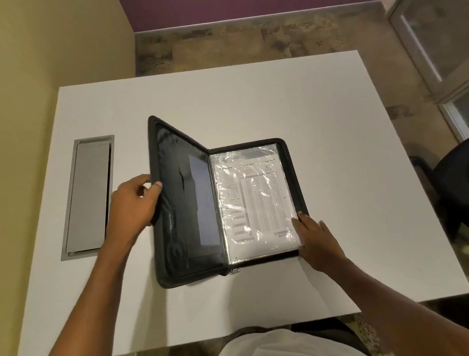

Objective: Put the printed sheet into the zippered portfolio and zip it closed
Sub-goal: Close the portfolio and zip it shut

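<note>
Mid-table (249, 92), black zippered portfolio (188, 209) open, left cover raised off the surface, printed sheet (253, 201) flat in the right half under clear plastic. Left hand (134, 205) clamped on raised cover's outer edge, thumb inside, fingers curled behind. Right hand (315, 239) pressing portfolio's near right corner, fingers straight, together; zipper pull (234, 271) at spine's near end.
</note>
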The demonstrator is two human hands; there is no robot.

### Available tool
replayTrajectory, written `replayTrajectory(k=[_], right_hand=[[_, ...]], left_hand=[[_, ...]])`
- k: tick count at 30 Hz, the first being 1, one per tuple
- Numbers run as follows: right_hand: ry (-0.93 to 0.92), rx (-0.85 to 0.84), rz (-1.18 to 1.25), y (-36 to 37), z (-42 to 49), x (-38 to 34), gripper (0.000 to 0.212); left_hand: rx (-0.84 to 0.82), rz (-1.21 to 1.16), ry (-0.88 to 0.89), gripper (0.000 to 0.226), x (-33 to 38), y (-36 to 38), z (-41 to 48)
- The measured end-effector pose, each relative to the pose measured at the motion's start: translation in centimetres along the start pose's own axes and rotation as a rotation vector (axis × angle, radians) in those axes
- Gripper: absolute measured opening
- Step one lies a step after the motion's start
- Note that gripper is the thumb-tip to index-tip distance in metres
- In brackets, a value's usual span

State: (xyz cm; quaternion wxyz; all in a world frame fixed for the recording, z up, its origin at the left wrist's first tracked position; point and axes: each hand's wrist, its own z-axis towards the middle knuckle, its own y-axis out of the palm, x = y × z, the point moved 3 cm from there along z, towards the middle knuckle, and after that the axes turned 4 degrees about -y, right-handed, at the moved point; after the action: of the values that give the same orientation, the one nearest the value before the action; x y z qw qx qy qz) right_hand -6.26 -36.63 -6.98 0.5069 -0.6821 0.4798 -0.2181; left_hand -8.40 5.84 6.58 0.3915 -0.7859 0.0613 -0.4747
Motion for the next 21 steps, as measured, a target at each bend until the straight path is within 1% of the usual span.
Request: replayTrajectory(k=[2, 3, 4, 6, 7, 9, 11, 13, 14, 18, 21], right_hand=[[-0.033, 0.1, 0.066, -1.7, 0.3, -1.4, 0.059], [-0.035, 0.141, 0.177, -2.9, 0.5, -2.7, 0.053], [-0.015, 0.182, 0.346, -4.4, 0.6, -4.1, 0.051], [-0.009, 0.264, 0.694, -7.6, 0.9, -7.5, 0.05], [-0.035, 0.301, 0.801, -9.3, 1.1, -9.3, 0.05], [-0.099, 0.32, 0.907, -12.2, 1.3, -12.2, 0.05], [-0.138, 0.293, 0.92, -13.8, 1.3, -13.9, 0.048], [-0.096, 0.306, 0.905, -14.3, 1.3, -13.7, 0.045], [-0.058, 0.335, 0.882, -14.3, 1.2, -13.1, 0.045], [0.108, 0.437, 0.819, -13.0, 1.3, -8.5, 0.044], [0.198, 0.464, 0.803, -11.1, 1.5, -4.6, 0.041]], left_hand=[[-0.008, 0.011, 0.053, 0.019, 2.5, 1.5, -0.8], [-0.007, 0.024, 0.067, 0.021, 3.8, 2.3, -1.2], [-0.009, 0.031, 0.077, 0.024, 5.0, 3.2, -1.6], [-0.022, 0.003, 0.087, 0.028, 7.1, 4.9, -2.3], [-0.035, -0.024, 0.084, 0.028, 8.0, 5.7, -2.6], [-0.078, -0.073, 0.078, 0.028, 9.7, 7.3, -3.2], [-0.16, -0.183, 0.056, 0.025, 10.9, 8.9, -3.8], [-0.247, -0.283, 0.026, 0.019, 11.5, 10.4, -4.3], [-0.282, -0.286, 0.034, 0.021, 11.4, 11.1, -4.5], [-0.434, -0.087, 0.112, 0.046, 9.3, 14.9, -5.5], [-0.559, 0.131, 0.159, 0.074, 6.9, 18.5, -6.8]])
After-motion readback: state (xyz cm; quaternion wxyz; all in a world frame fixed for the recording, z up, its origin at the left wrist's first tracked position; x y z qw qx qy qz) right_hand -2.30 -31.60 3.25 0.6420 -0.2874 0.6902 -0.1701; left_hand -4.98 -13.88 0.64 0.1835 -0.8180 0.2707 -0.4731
